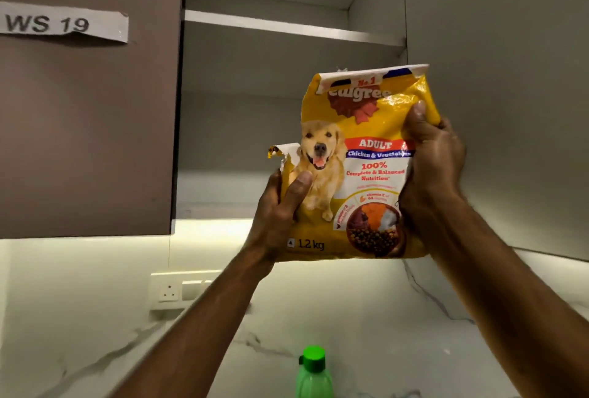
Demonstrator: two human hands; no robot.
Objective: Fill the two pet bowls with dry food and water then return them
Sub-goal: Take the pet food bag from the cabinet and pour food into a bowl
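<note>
At frame centre, left hand (280,206) and right hand (433,162) grip the food bag (360,168); no bowl visible, filling apparently pending.

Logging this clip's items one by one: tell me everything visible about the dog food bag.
The dog food bag is yellow glossy plastic, printed with a golden dog, "ADULT", "Chicken & Vegetables" and "1.2 kg". Its top is torn open, with a ragged flap hanging at its left side. It is held upright in the air before the open wall cupboard, the left hand gripping its lower left edge and the right hand its right side. Its contents are hidden.
</note>
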